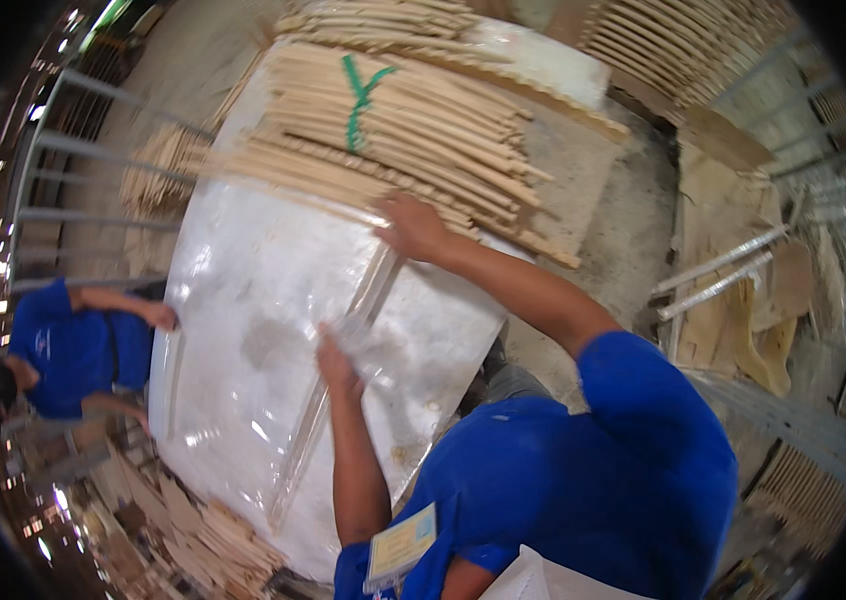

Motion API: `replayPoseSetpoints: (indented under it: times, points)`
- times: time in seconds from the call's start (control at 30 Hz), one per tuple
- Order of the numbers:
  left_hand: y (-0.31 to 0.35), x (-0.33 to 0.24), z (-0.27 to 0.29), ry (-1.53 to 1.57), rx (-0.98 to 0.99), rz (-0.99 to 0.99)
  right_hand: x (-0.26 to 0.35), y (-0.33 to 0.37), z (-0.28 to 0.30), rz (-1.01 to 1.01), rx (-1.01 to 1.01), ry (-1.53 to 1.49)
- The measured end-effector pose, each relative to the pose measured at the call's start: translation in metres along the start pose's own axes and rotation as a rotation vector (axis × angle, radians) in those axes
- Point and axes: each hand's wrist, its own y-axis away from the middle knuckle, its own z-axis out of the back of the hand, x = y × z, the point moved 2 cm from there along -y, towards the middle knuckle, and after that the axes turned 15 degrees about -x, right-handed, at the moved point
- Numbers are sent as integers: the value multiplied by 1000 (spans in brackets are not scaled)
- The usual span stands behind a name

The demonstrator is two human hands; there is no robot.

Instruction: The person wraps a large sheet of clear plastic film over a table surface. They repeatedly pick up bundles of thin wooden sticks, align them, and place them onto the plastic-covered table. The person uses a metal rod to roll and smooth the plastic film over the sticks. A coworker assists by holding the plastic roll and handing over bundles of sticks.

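Observation:
A long, thin wooden strip in clear plastic wrap (305,435) lies slantwise across the white table top (223,280). My right hand (411,228) is closed around its far end, close to the loose wooden sticks; its fingers are slightly blurred. Nearer to me, my left hand (339,368) pinches crumpled clear plastic film (371,345) beside the strip. Beyond my right hand lies a pile of pale wooden sticks (423,120), part of it tied with a green band (356,100).
A co-worker in a blue shirt (78,345) stands at the table's left edge, one hand touching it. Metal rails (93,215) rise at the far left. More stacked sticks (678,45) stand at the back right. Cardboard and plastic-wrapped pieces (723,270) lie to my right.

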Motion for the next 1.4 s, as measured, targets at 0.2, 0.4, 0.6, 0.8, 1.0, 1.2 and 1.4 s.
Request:
replayPoseSetpoints:
  times: [0.2,0.4,0.6,0.8,1.0,1.2,1.4]
  points:
    - [54,-18,80,143,-282,45,-50,-56,-42,117,341,270]
    - [82,26,142,389,-246,73,-19,-113,49,-591,10,-905]
    - [82,-30,29,499,151,152,58,-35,102,-369,92,-809]
    - [68,-32,-11,400,182,-132,163,141,38,-52,161,-321]
    - [50,16,70,-157,-353,-531,223,217,45,-402,606,-830]
    - [186,-19,110,-357,-194,-827,194,201,40,-572,565,-722]
    - [266,17,227,-579,-388,-854,258,250,-56,-480,1099,-713]
